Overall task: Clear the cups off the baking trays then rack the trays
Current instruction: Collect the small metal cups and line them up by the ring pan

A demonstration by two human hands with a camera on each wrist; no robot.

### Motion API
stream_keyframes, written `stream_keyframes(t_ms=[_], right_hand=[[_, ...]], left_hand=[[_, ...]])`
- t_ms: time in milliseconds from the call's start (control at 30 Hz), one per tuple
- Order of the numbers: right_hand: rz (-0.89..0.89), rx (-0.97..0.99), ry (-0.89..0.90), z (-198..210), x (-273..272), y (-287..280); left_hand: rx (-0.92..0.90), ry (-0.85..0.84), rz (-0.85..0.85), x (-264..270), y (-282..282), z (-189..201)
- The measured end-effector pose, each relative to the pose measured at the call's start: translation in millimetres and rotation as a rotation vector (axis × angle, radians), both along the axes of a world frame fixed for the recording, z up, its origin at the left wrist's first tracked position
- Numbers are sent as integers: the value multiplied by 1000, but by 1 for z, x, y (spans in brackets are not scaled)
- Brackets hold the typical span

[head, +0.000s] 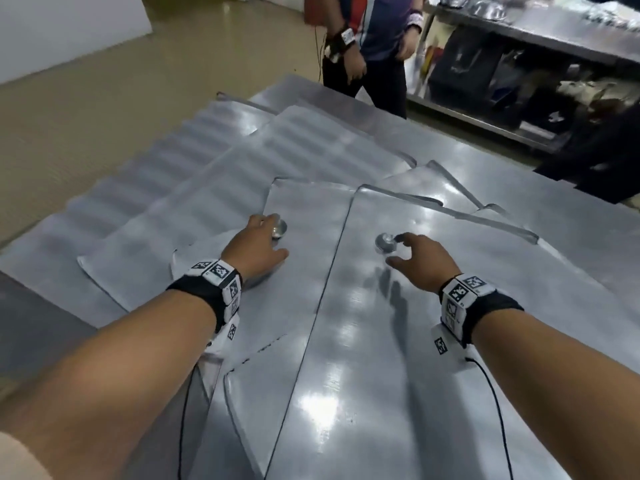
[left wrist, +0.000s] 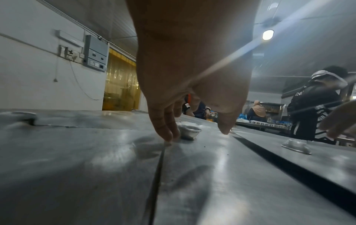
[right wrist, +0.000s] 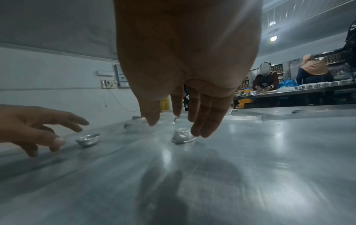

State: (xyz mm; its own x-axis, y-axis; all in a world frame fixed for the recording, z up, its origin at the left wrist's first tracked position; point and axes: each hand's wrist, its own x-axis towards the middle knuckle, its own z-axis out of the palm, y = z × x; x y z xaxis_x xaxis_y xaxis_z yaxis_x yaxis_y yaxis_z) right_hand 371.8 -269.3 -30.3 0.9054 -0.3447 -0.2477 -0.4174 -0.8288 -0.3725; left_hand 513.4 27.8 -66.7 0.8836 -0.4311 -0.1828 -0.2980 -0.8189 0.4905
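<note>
Several flat metal baking trays [head: 433, 306] lie overlapped on the table. A small upright metal cup [head: 280, 231] stands on the left tray [head: 304, 202]. My left hand [head: 273, 239] straddles it, fingers [left wrist: 165, 130] touching the tray on one side and the thumb on the other, with no grip. A second cup [head: 384, 242] sits upside down on the nearer tray. My right hand [head: 394, 249] hovers over this inverted cup [right wrist: 183, 137], spread fingers [right wrist: 204, 127] at its right side and thumb apart on the left. The upright cup [right wrist: 87, 139] also shows in the right wrist view.
A person [head: 367, 46] stands at the table's far end, and another in dark clothes [head: 595, 157] at the right edge. A steel bench with shelves [head: 519, 39] runs along the back right. Floor [head: 104, 98] lies to the left. More people work at benches [right wrist: 289, 89] behind.
</note>
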Motion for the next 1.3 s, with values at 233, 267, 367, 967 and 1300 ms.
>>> stream_keyframes(t_ms=[233, 267, 367, 967, 1300], right_hand=[[54, -20, 56, -38, 41, -16], [44, -30, 42, -43, 43, -17], [21, -72, -7, -53, 44, -19], [-89, 17, 39, -37, -98, 30], [-220, 152, -140, -32, -211, 66]], left_hand=[[74, -34, -47, 37, -16, -22], [76, -56, -46, 39, -17, -25], [37, -102, -22, 37, -16, -30], [32, 2, -411, -139, -63, 21], [46, 54, -443, -238, -44, 16]])
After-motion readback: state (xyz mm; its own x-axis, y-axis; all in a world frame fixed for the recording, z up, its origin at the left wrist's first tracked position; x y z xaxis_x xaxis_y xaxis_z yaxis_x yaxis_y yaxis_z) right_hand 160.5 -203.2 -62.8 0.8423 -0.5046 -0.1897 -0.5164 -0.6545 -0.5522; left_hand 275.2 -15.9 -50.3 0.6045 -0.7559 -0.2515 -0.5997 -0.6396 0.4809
